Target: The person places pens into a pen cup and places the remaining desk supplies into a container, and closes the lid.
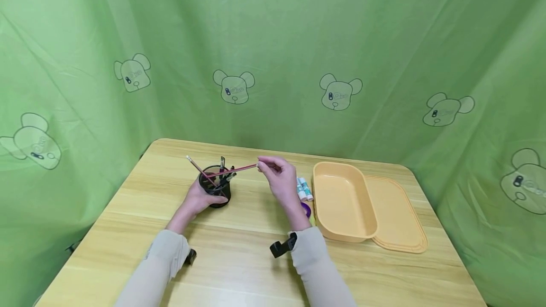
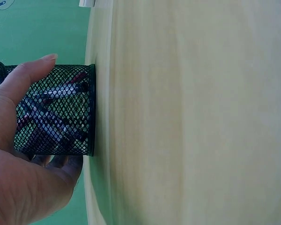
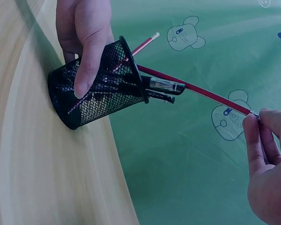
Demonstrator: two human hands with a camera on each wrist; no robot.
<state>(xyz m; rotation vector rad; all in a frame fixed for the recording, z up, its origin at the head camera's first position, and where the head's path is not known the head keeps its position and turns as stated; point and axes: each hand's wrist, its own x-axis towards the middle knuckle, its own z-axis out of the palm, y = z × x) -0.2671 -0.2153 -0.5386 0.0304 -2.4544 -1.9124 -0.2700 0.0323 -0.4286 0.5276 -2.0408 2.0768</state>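
Observation:
My left hand (image 1: 198, 198) grips a black mesh pen cup (image 2: 56, 110), with the thumb across the near side and fingers behind. The cup stands at the left of the table. Inside are several black pens (image 3: 165, 86) and a red-striped pencil (image 1: 194, 164) that leans out to the left, its white end up. Between thumb and fingertips, my right hand (image 1: 280, 180) pinches the end of another red pencil (image 3: 210, 95). This pencil slants low over the cup's rim, its far end at the mouth of the cup.
Right of my right hand lie two white-and-teal glue sticks (image 1: 305, 189), a purple ring (image 1: 305, 210) and a yellow item (image 1: 313, 220), partly behind the forearm. An orange open box (image 1: 345, 200) stands beyond them, with its flat lid (image 1: 398, 214) alongside. Green curtain (image 1: 281, 122) surrounds the table.

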